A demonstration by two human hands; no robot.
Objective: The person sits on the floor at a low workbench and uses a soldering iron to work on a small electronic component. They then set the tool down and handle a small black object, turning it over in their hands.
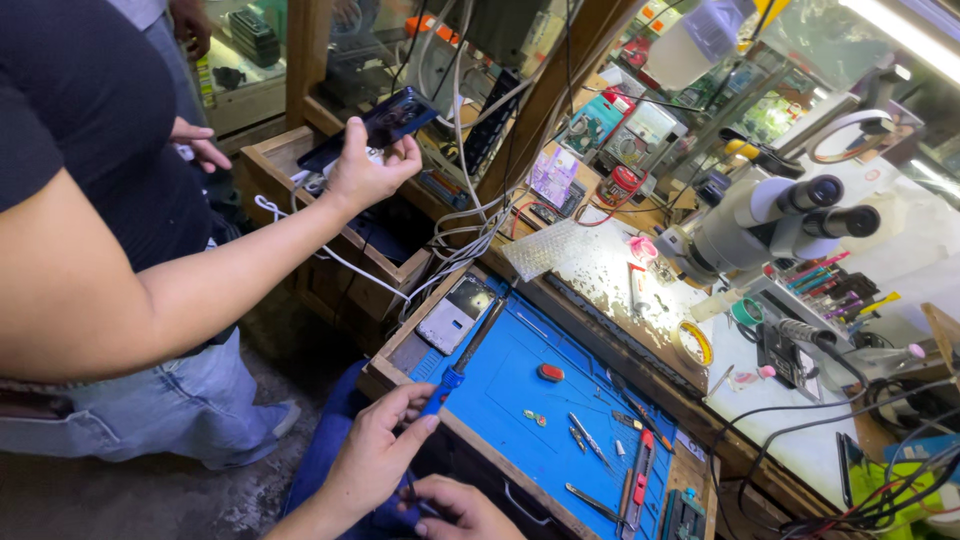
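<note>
My left hand [383,447] is at the near edge of a blue work mat [520,400] and grips the blue handle of a screwdriver [462,358]. Its dark shaft points up towards an opened phone [452,312] lying at the mat's far corner. My right hand [458,508] sits just below the left one at the bench edge, fingers curled; whether it holds anything is hidden. Another person in a black shirt stands at the left, and that person's hand [365,172] holds up a dark phone [385,120].
Tweezers [588,437] and small parts, including a red oval piece [550,373], lie on the mat. A microscope [770,215] stands at the right over a white bench. Cables [470,215] hang by a wooden drawer [300,175]. A tape roll [695,342] lies nearby.
</note>
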